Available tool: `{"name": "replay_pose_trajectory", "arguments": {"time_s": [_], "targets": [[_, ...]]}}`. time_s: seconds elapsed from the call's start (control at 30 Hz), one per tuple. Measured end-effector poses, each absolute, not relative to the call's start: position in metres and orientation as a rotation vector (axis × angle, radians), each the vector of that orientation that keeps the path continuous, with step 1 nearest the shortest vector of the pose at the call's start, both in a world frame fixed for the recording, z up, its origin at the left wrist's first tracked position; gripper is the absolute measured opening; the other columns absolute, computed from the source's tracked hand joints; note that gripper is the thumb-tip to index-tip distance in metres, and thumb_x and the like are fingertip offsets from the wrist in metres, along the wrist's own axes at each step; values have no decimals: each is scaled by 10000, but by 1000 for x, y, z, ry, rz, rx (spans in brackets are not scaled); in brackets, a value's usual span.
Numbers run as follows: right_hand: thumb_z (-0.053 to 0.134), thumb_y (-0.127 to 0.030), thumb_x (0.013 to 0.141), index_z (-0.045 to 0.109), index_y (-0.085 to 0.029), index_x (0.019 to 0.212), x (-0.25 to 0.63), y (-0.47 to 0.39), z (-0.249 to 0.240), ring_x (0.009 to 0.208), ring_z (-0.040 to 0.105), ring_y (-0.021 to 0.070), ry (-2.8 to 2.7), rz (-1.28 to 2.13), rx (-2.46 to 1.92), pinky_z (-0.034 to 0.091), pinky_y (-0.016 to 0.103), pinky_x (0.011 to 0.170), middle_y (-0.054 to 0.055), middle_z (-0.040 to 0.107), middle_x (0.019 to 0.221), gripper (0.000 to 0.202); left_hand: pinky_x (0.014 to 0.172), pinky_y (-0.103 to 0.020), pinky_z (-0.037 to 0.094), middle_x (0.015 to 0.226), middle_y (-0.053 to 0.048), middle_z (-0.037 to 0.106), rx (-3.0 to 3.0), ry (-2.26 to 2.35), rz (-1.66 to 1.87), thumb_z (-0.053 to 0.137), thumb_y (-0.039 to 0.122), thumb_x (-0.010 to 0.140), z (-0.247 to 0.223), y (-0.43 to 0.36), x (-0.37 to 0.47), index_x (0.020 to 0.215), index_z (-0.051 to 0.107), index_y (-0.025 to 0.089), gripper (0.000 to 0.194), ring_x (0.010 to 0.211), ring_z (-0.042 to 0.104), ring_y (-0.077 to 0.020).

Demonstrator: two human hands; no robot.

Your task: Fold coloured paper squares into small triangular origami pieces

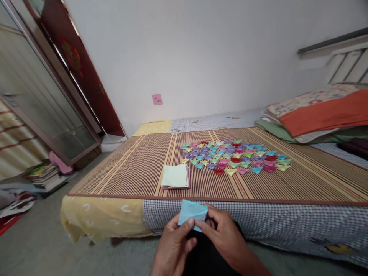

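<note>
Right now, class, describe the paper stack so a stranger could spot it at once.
Find the big striped mat. Near its front edge, front-left of the rows of small folded papers, sits the paper stack: a flat, square pile topped pale green, unlike its folded neighbours.

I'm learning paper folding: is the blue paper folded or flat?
Folded: the blue paper shows slanting edges and a crease. Its lower part is partly hidden.

A bed (287, 220) with a striped mat (129, 165) bears a paper stack (174, 176), folded paper pieces (236, 160) and, apparently, piled bedding (324, 111).
</note>
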State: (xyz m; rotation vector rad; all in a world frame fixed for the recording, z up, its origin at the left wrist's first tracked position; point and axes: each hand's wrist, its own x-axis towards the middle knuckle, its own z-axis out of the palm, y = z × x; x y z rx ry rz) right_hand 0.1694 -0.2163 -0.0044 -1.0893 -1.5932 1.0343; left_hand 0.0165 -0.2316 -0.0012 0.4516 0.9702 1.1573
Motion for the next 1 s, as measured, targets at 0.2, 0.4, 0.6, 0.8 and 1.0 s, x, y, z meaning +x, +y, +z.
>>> {"name": "replay_pose_trajectory", "arguments": {"time_s": [0.2, 0.4, 0.6, 0.8, 1.0], "targets": [[665, -305, 817, 499, -221, 635, 166, -215, -21, 578, 440, 142, -1523, 965, -1229, 328, 269, 556, -41, 474, 619, 260, 725, -252, 610, 907, -101, 805, 468, 926, 1258, 1000, 308, 561, -4, -229, 21, 874, 822, 127, 403, 799, 723, -174], [703, -326, 825, 592, -216, 791, 170, -216, -16, 610, 501, 154, -1402, 883, -1215, 417, 266, 581, -26, 550, 690, 160, 880, -316, 607, 968, -121, 825, 518, 943, 1350, 984, 330, 591, -8, -229, 24, 875, 809, 128, 390, 887, 759, -214], [660, -235, 901, 611, -214, 764, 172, -217, -9, 637, 548, 148, -1501, 651, -1100, 445, 250, 593, -1, 601, 768, 147, 878, -349, 607, 914, -99, 814, 584, 1018, 1384, 979, 372, 587, -10, -230, 26, 841, 786, 128, 402, 868, 744, -219], [622, -129, 939, 631, -224, 827, 170, -219, -16, 901, 658, 188, -1545, 294, -947, 511, 267, 821, 35, 634, 914, 147, 860, -348, 605, 842, -76, 783, 625, 1067, 1396, 959, 407, 615, -9, -231, 27, 829, 776, 122, 401, 817, 710, -199], [617, -194, 930, 626, -215, 785, 172, -216, -14, 808, 660, 189, -1562, 545, -1058, 510, 268, 728, 34, 677, 866, 147, 877, -372, 603, 829, -77, 783, 673, 1066, 1354, 947, 412, 637, -14, -233, 25, 819, 796, 118, 377, 788, 710, -204]]}}
